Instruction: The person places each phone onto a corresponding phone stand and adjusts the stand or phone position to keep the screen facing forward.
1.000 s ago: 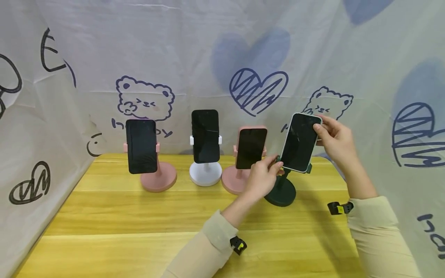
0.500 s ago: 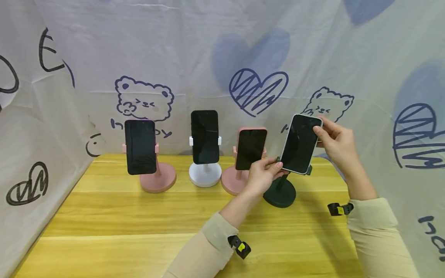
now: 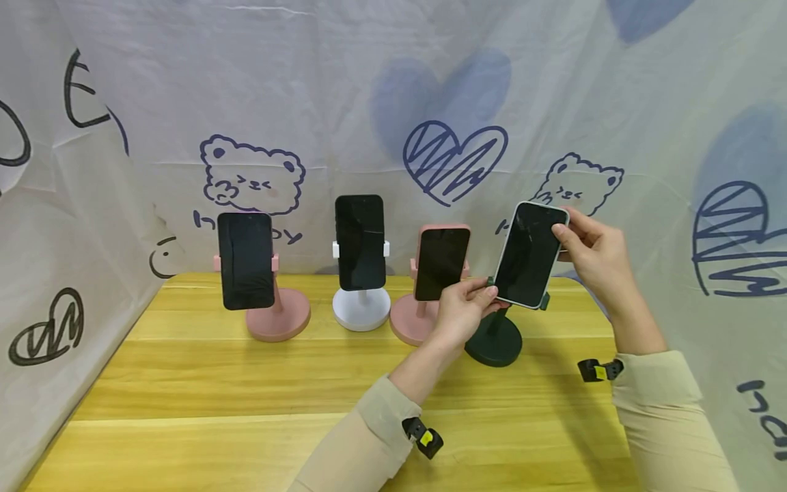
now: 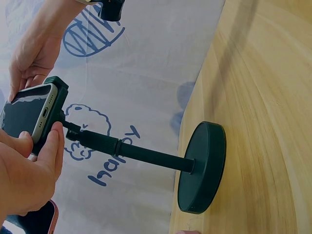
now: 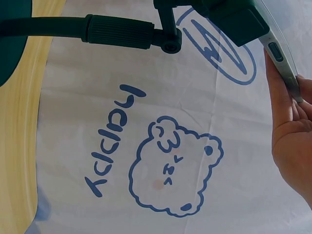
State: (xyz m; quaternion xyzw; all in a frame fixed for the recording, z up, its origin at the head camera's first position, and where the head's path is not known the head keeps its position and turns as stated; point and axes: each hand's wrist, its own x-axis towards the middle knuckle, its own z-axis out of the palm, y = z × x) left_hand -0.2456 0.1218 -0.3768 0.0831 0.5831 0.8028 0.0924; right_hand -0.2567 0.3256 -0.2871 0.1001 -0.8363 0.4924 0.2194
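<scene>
A phone (image 3: 530, 254) in a pale case sits tilted in the clamp (image 4: 52, 109) of a dark green stand (image 3: 494, 343) at the right of the wooden table (image 3: 246, 383). My left hand (image 3: 486, 295) pinches the clamp and the phone's lower left corner; the left wrist view shows the thumb and a finger (image 4: 51, 151) around the clamp beside the phone (image 4: 27, 113). My right hand (image 3: 562, 229) grips the phone's upper right edge, with its fingers behind the case. In the right wrist view the right hand (image 5: 292, 126) lies along the phone's side (image 5: 282, 56), above the stand's stem (image 5: 102, 30).
Three more stands line the table's back: a pink one (image 3: 279, 321) with a black phone (image 3: 246, 260), a white one (image 3: 361, 309) with a black phone (image 3: 361, 242), and a pink one (image 3: 410, 321) with a pink-cased phone (image 3: 443, 263). Printed cloth (image 3: 393, 82) walls the back and sides.
Both hands keep their hold on the phone and clamp. The phone has barely shifted; the whole view has slid slightly left.
</scene>
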